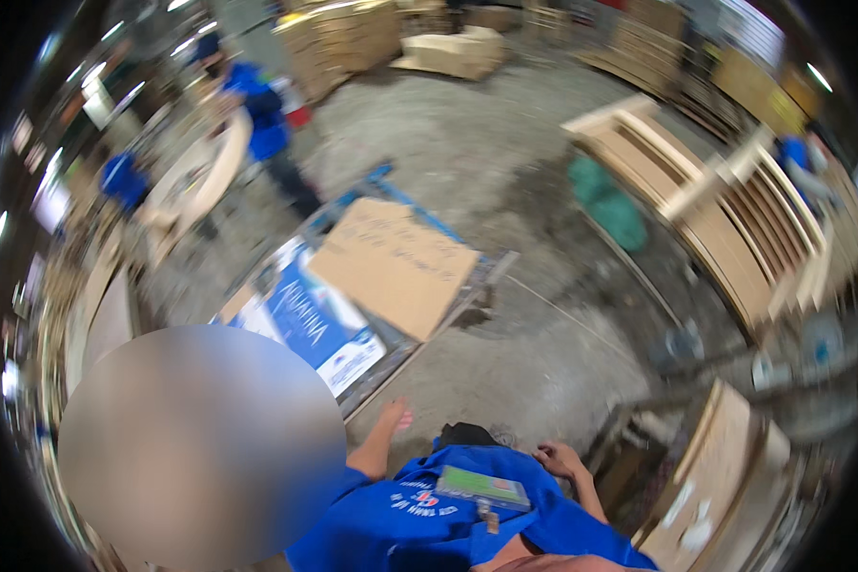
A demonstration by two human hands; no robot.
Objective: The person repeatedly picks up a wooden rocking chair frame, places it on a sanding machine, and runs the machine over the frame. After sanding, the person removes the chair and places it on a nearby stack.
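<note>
My left hand (397,415) hangs in front of my body, its fingers loosely apart with nothing seen in them. It is nearest to the close edge of a low cart (360,389), without touching it. On the cart lie a brown cardboard sheet (396,262) with handwriting and a blue and white printed carton (316,310). My right hand (561,459) hangs beside my waist on the right, fingers loosely bent and apart, and nothing shows in it. A green card badge (483,487) is clipped to my blue shirt (400,520).
Wooden furniture frames (725,214) stand at the right, with a green bundle (608,205) beside them. Curved wooden panels (701,477) lean close on my right. A person in blue (257,110) stands far left by a curved wooden piece (221,172). A blurred oval covers the lower left.
</note>
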